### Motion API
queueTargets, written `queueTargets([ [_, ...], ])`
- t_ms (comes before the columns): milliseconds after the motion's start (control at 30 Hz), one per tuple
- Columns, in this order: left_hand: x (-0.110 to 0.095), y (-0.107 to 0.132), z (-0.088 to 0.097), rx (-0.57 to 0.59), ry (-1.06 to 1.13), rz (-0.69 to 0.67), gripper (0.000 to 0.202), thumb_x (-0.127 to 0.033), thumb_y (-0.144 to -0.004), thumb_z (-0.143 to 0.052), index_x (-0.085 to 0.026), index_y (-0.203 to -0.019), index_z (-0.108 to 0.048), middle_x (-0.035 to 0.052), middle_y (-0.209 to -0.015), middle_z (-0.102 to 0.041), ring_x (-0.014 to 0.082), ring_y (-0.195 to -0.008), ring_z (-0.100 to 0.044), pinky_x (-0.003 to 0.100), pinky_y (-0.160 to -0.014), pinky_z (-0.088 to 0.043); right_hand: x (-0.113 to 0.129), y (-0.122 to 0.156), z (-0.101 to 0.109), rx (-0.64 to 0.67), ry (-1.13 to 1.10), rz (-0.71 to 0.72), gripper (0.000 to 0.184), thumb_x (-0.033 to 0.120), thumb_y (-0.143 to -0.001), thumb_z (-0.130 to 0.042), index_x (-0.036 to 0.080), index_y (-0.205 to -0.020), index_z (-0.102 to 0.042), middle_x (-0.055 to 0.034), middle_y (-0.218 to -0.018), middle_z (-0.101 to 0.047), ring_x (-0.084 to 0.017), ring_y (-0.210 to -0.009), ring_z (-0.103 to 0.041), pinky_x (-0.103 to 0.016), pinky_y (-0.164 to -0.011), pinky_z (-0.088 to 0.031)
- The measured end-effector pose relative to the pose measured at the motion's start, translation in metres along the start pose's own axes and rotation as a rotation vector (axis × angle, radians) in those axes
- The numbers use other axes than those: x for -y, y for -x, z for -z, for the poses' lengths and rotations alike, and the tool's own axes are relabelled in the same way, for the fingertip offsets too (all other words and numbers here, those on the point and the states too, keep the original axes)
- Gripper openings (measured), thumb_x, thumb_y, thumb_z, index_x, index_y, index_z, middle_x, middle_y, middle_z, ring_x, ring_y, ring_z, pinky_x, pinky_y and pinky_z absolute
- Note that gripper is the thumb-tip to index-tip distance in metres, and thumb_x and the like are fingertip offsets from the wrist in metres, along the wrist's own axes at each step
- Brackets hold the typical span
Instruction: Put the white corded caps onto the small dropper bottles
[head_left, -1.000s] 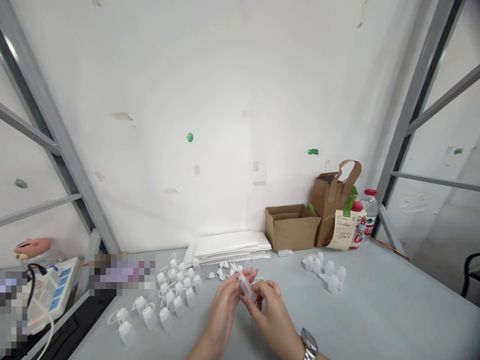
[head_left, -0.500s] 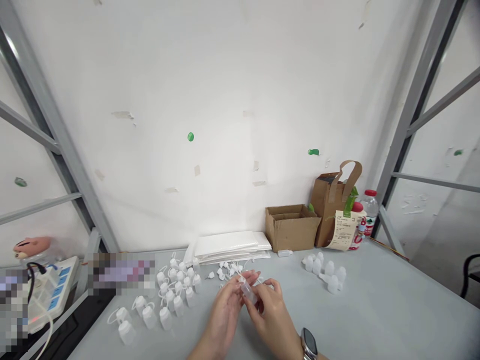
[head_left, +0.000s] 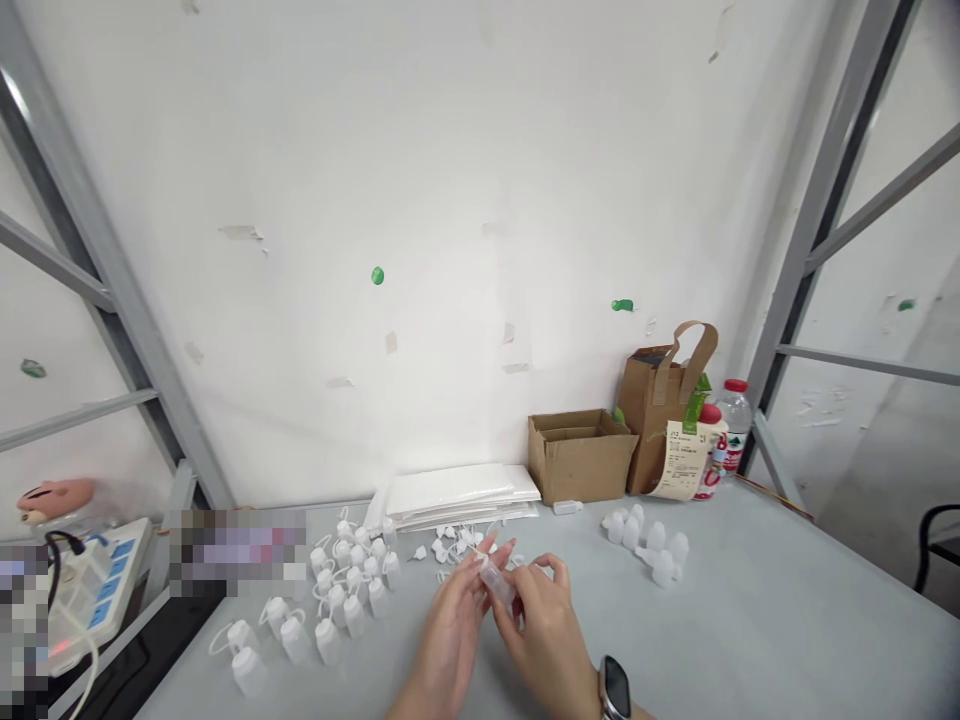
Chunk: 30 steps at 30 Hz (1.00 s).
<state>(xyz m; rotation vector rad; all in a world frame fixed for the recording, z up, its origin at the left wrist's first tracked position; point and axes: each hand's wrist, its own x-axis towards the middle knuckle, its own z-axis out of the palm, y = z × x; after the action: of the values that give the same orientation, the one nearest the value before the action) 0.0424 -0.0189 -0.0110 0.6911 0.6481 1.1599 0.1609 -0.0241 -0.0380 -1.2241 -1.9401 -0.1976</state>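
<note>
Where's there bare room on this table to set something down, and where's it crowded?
Free: the grey table right of the small white bottles, and in front of them, beside the right hand. Crowded: left of the left hand, among the tethered white bottles.

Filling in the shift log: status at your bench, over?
Left hand and right hand both on small plastic bottle. Loose white caps just beyond the hands.

Head-worn, looking forward and down: close above the left hand and right hand at the near edge of the frame, across a grey worktable, toward a white wall at the far side — wide-angle, framed between a metal upright on the left and a metal upright on the right.
</note>
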Motion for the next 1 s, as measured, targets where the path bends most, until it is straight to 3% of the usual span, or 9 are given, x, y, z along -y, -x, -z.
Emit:
queueTargets([
  [233,0.0007,0.0015,0.0005,-0.008,0.008,0.028,0.047,-0.027,-0.081,-0.046,-0.015,-0.126,-0.050,0.0101,-0.115,-0.065,0.0238,-0.122,-0.045,0.037,-0.105,-0.024,0.0029,-0.0004,-0.0012,-0.222,0.096,0.144,0.020,0.007,-0.086,-0.038,0.019,-0.080,-0.053,0.0022,-0.059,-0.055,-0.014,-0.056,-0.050,-0.037,-0.080,-0.032],
  [367,0.0020,-0.0002,0.0018,0.010,0.034,0.055,0.044,-0.027,-0.082,-0.044,-0.017,-0.125,-0.052,0.0087,-0.113,-0.066,0.0234,-0.121,-0.047,0.038,-0.105,-0.024,0.0031,-0.0006,-0.0036,-0.243,0.166,0.174,0.023,0.007,-0.085,-0.038,0.019,-0.072,-0.052,0.0019,-0.055,-0.053,-0.014,-0.055,-0.048,-0.038,-0.081,-0.032],
  [600,0.0008,-0.0035,0.0051,0.034,0.052,0.119,0.041,-0.026,-0.082,-0.042,-0.017,-0.120,-0.056,0.0088,-0.115,-0.065,0.0230,-0.122,-0.045,0.037,-0.104,-0.026,0.0038,0.0009,-0.0035,-0.234,0.167,0.182,0.025,0.005,-0.083,-0.036,0.019,-0.073,-0.053,0.0024,-0.054,-0.053,-0.014,-0.054,-0.049,-0.038,-0.082,-0.032],
  [733,0.0003,-0.0051,0.0059,0.025,0.054,0.111,0.040,-0.026,-0.083,-0.041,-0.016,-0.118,-0.058,0.0094,-0.115,-0.065,0.0235,-0.120,-0.047,0.037,-0.103,-0.027,0.0028,0.0013,-0.0029,-0.146,-0.005,0.049,0.016,0.009,-0.084,-0.041,0.018,-0.081,-0.053,0.0031,-0.057,-0.056,-0.013,-0.053,-0.050,-0.036,-0.078,-0.034],
  [1000,-0.0013,-0.0053,0.0057,0.012,0.065,0.092,0.037,-0.022,-0.081,-0.042,-0.014,-0.112,-0.062,0.0100,-0.106,-0.068,0.0237,-0.114,-0.053,0.037,-0.102,-0.029,0.0022,-0.0021,-0.0017,0.116,-0.457,-0.463,0.017,0.030,-0.080,-0.055,0.020,-0.065,-0.052,-0.0016,-0.062,-0.060,-0.019,-0.067,-0.053,-0.027,-0.061,-0.040],
])
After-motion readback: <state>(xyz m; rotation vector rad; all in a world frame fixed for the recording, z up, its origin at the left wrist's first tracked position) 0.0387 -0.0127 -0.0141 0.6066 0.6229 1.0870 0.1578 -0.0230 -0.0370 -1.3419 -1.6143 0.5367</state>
